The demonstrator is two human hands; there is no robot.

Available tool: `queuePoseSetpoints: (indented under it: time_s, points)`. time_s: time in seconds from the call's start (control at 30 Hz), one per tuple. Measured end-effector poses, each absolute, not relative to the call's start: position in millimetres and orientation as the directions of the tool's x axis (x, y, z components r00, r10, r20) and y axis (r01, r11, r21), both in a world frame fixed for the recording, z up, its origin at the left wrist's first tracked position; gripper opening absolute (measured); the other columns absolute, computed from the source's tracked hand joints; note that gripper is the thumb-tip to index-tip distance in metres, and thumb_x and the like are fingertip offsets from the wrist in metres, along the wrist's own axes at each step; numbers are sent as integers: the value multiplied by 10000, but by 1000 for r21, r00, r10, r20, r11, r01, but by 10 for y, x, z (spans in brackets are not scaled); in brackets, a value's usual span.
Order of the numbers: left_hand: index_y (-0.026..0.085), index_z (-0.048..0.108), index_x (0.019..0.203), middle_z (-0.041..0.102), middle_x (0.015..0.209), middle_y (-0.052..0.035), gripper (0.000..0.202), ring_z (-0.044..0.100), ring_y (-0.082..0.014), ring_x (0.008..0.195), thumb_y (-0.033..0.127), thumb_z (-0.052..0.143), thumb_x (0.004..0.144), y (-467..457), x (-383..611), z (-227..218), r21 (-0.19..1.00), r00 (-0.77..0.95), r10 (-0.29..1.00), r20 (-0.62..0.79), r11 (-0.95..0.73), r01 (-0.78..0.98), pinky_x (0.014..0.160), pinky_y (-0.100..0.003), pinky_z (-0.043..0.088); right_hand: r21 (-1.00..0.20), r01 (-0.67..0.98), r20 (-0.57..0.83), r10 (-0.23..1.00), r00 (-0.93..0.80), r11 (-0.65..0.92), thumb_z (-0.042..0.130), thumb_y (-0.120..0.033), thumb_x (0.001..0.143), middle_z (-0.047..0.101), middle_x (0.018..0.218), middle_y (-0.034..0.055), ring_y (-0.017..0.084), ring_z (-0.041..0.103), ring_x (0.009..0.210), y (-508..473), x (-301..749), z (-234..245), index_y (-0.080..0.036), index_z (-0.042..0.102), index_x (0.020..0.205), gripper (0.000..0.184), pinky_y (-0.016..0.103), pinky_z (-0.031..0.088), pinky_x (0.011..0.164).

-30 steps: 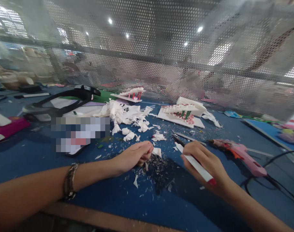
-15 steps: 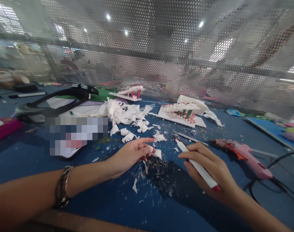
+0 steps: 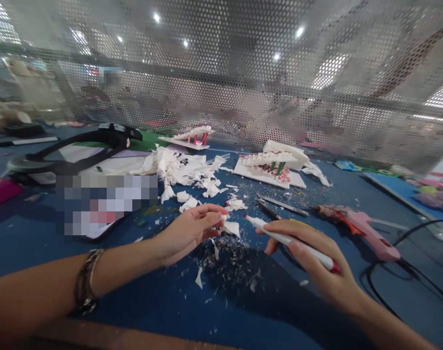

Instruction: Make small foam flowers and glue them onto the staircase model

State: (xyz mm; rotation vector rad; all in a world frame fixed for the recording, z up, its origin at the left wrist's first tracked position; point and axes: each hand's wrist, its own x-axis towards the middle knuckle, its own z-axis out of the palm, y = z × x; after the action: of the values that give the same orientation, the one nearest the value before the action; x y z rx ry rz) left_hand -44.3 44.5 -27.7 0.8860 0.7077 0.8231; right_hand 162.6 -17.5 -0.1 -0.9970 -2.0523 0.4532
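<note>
My right hand (image 3: 309, 260) is closed round a white pen-like tool with a red end (image 3: 290, 239), its tip pointing left toward the scraps. My left hand (image 3: 190, 228) hovers over the blue table (image 3: 133, 287), fingers loosely curled and pinched together near a small white scrap (image 3: 231, 228); whether it holds anything is unclear. Between both hands lies a patch of fine dark and white shavings (image 3: 230, 255).
A heap of white paper scraps (image 3: 186, 172) lies behind my left hand. Two small white stair-like models (image 3: 270, 167) (image 3: 192, 138) stand further back. Metal tweezers (image 3: 279, 205) and a pink glue gun (image 3: 360, 228) with its cable lie right. A perforated metal screen (image 3: 243, 87) closes the back.
My left hand went from a fist to stretched fingers, then curled loosely again. My right hand turned the white tool flatter, tip further left. The view shifted slightly.
</note>
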Motion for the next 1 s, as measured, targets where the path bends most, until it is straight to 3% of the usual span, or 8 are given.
queuePoseSetpoints:
  time_s: [0.23, 0.43, 0.63, 1.0]
  points:
    - [154, 651, 722, 595, 608, 23, 130, 516, -42, 573, 204, 693, 610, 411, -430, -227, 838, 530, 821, -215, 434, -332, 574, -147, 403, -658, 358, 560, 749, -355, 662, 517, -67, 714, 629, 651, -25, 77, 592, 620, -179, 1580, -2, -231, 598, 846, 226, 172, 478, 594]
    - [136, 630, 661, 597, 585, 26, 73, 518, -34, 552, 181, 678, 628, 406, -430, -195, 826, 546, 810, -212, 447, -344, 546, -128, 403, -664, 387, 519, 767, -378, 640, 473, -68, 728, 653, 707, -10, 84, 612, 637, -193, 1572, 15, -233, 602, 915, 281, 171, 485, 593]
    - [157, 633, 704, 581, 534, 35, 143, 509, -35, 517, 227, 701, 600, 406, -429, -223, 806, 574, 795, -196, 464, -368, 513, -128, 397, -663, 424, 462, 783, -417, 617, 454, -71, 745, 658, 728, -18, 71, 609, 655, -191, 1563, 8, -240, 589, 975, 316, 145, 478, 595]
    - [136, 622, 660, 577, 540, 26, 136, 488, -36, 528, 224, 704, 595, 388, -439, -227, 815, 564, 797, -217, 466, -345, 520, -135, 371, -622, 422, 482, 747, -457, 660, 446, -71, 748, 635, 773, 0, 73, 587, 705, -184, 1542, 35, -217, 576, 982, 304, 172, 471, 651]
